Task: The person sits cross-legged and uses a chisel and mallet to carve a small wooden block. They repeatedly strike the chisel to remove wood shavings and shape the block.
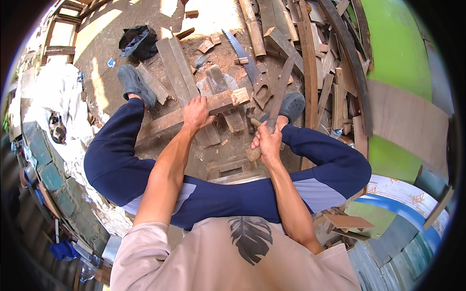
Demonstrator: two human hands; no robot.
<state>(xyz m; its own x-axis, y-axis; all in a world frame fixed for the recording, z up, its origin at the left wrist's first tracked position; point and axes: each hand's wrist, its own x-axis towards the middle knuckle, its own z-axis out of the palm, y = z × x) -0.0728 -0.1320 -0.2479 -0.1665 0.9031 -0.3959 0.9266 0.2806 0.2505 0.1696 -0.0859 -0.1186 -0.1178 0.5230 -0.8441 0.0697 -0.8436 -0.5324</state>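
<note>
My left hand [196, 114] is closed over a squared wooden beam [165, 120] that slants in front of me. The beam's right end is pale and freshly chopped, and it lies across other pieces of wood. In my right hand [268, 143] is a machete [281, 89], gripped by its wooden handle. Its long dark blade points up and away, to the right of the chopped end and apart from it. A handsaw [250, 68] lies on the ground just beyond the beam's end, its handle close to the machete blade.
Chips and offcuts litter the dirt around a plank [177, 68]. A black plastic bag [138, 41] stands far left. Scrap wood [335, 63] is heaped at right, beside a green panel [398, 43]. My clogs [136, 85] flank the beam. A cat [57, 128] rests on white sheeting at left.
</note>
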